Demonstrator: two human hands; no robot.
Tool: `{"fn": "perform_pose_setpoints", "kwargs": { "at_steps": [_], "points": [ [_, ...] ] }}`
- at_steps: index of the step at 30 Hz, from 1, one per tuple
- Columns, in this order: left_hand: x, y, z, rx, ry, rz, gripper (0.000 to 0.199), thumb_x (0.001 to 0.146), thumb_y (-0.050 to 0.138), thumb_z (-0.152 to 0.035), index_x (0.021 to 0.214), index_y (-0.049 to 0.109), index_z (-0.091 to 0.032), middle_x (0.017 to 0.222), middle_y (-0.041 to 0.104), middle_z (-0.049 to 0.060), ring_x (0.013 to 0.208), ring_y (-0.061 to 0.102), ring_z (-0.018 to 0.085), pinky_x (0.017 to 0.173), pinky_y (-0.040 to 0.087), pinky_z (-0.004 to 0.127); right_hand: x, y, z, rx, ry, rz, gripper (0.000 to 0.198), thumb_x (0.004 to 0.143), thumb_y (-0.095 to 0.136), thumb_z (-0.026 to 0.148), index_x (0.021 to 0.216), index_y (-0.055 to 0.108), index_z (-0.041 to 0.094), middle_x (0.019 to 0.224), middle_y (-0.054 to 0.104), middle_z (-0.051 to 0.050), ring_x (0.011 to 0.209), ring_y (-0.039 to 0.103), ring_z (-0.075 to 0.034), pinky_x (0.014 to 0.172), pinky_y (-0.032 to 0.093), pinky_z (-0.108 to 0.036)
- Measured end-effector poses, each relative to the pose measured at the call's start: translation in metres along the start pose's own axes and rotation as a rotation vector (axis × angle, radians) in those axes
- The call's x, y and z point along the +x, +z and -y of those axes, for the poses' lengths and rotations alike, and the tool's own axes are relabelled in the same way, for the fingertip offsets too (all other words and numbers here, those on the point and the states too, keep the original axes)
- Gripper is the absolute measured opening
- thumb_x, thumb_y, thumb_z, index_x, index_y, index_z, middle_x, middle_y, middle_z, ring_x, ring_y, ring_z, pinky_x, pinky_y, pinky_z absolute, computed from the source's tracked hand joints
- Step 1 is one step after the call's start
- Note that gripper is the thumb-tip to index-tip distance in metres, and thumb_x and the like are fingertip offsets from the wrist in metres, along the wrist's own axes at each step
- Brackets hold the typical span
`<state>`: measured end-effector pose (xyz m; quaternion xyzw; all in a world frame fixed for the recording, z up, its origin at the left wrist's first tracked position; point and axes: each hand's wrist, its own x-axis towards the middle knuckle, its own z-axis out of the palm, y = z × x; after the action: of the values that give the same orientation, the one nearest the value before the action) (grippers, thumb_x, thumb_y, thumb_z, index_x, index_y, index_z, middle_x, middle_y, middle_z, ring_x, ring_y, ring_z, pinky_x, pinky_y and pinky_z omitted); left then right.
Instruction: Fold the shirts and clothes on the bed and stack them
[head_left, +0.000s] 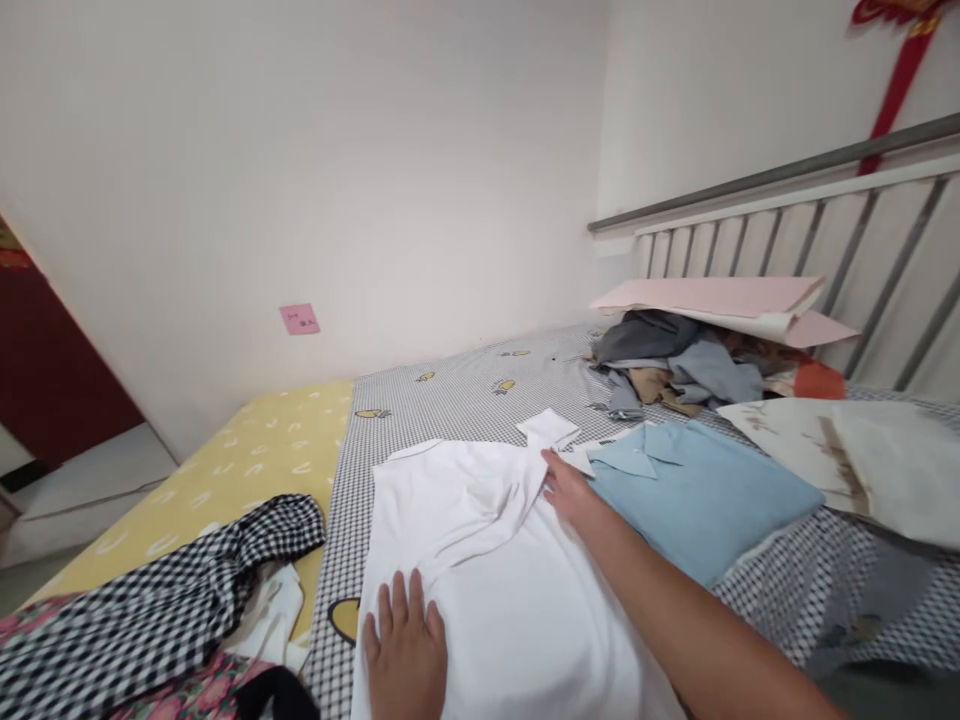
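A white collared shirt (510, 620) lies spread on the bed in front of me, its collar (550, 432) at the far right corner. Fingers stretched, my left hand (406, 640) rests flat on the shirt's near left side. My right hand (568, 488) is at the shirt's far right edge, just below the collar, its fingers closed on the fabric there. Creases run across the cloth between the two hands. Right beside it is a folded light blue collared shirt (697, 495), partly behind my right forearm.
Black-and-white checked clothing (165, 590) lies on a yellow sheet (277, 440) at left. Grey and tan clothes (675, 360) are piled at the far right beneath a pink sheet-like piece (720, 295). Pale folded cloth (892, 470) lies near the railed headboard (810, 230). A wall stands behind.
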<state>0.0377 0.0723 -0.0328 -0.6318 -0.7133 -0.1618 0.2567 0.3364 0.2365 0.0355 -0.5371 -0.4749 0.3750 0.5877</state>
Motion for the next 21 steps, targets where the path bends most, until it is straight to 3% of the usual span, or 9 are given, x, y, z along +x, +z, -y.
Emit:
{"fn": "perform_pose_setpoints", "kwargs": {
  "at_steps": [4,10,13,15,17,21],
  "points": [
    [-0.001,-0.001,0.000,-0.059,-0.016,0.024,0.054,0.097,0.034,-0.030,0.145,0.058,-0.021,0.152,0.055,0.011,0.144,0.048,0.033,0.122,0.030,0.057,0.002,-0.025,0.012,0.051,-0.010,-0.073,0.059,0.093,0.043,0.057,0.140,0.060,0.026,0.134,0.069,-0.016,0.113,0.068,-0.030,0.091,0.055,-0.055],
    [-0.001,-0.011,-0.002,-0.033,-0.020,0.082,0.053,0.099,0.035,-0.030,0.148,0.054,-0.023,0.154,0.052,0.010,0.145,0.046,0.032,0.121,0.032,0.057,-0.030,-0.071,0.010,0.102,-0.118,-0.090,0.061,0.090,0.053,0.064,0.142,0.060,0.031,0.149,0.059,-0.011,0.132,0.058,-0.031,0.099,0.056,-0.052],
    [0.000,-0.012,-0.004,-0.043,-0.027,0.112,0.052,0.099,0.036,-0.029,0.148,0.054,-0.024,0.155,0.052,0.010,0.145,0.046,0.033,0.121,0.034,0.058,-0.043,-0.082,0.000,0.073,-0.034,-0.117,0.059,0.089,0.055,0.062,0.139,0.062,0.032,0.151,0.057,-0.011,0.132,0.058,-0.034,0.096,0.057,-0.056],
    [0.000,-0.011,-0.004,-0.059,-0.032,0.116,0.052,0.099,0.036,-0.028,0.148,0.054,-0.023,0.156,0.051,0.011,0.146,0.045,0.033,0.121,0.033,0.059,-0.049,-0.080,0.001,0.052,0.051,-0.163,0.061,0.088,0.054,0.062,0.140,0.061,0.030,0.153,0.054,-0.012,0.134,0.056,-0.036,0.097,0.057,-0.059],
    [-0.001,-0.010,-0.005,-0.073,-0.036,0.115,0.052,0.100,0.035,-0.027,0.148,0.053,-0.023,0.156,0.050,0.011,0.146,0.045,0.034,0.121,0.033,0.059,-0.055,-0.069,0.016,0.029,0.050,-0.222,0.065,0.087,0.054,0.062,0.143,0.058,0.029,0.156,0.050,-0.012,0.140,0.051,-0.036,0.105,0.052,-0.060],
    [-0.002,-0.010,-0.005,-0.085,-0.040,0.118,0.052,0.099,0.037,-0.027,0.149,0.052,-0.024,0.156,0.051,0.011,0.146,0.044,0.033,0.121,0.034,0.059,-0.069,-0.017,0.075,-0.005,-0.274,-0.221,0.069,0.090,0.056,0.056,0.153,0.049,0.028,0.167,0.034,-0.006,0.154,0.031,-0.029,0.123,0.031,-0.050]
  ]
}}
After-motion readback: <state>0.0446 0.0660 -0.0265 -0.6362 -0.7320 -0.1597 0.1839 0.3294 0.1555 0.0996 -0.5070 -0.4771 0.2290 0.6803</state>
